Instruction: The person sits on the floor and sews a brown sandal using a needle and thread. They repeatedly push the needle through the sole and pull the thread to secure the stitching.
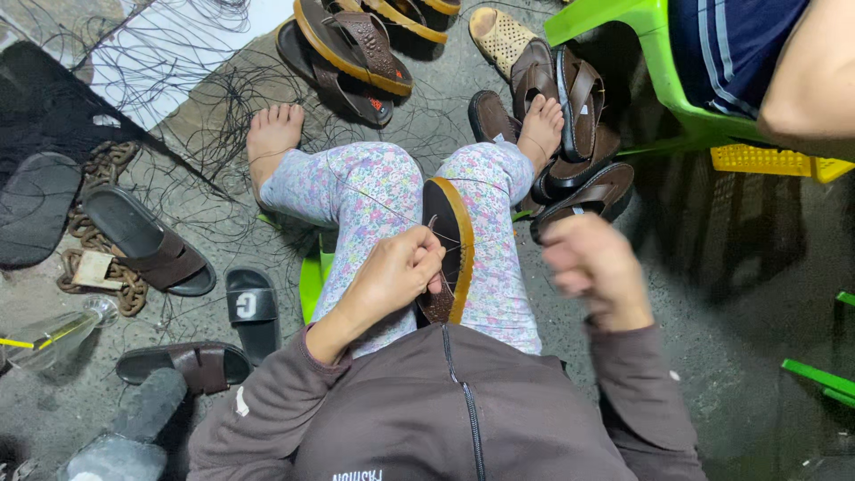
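Resting between the knees, the brown sandal (448, 245) is pinched at its edge by the left hand (396, 272), fingers closed on it and on the thread. The right hand (592, 267) is a closed fist, blurred; I cannot tell whether it holds the thread. A hard pull could probably snap the thin thread or tip the sandal off the lap.

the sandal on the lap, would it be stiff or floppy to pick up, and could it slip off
The sandal is probably fairly stiff: its thick tan-edged sole stands on edge between the knees without sagging. It looks light for its size, as the left hand alone steadies it. It could tip if released, since only the narrow edge rests on the lap.
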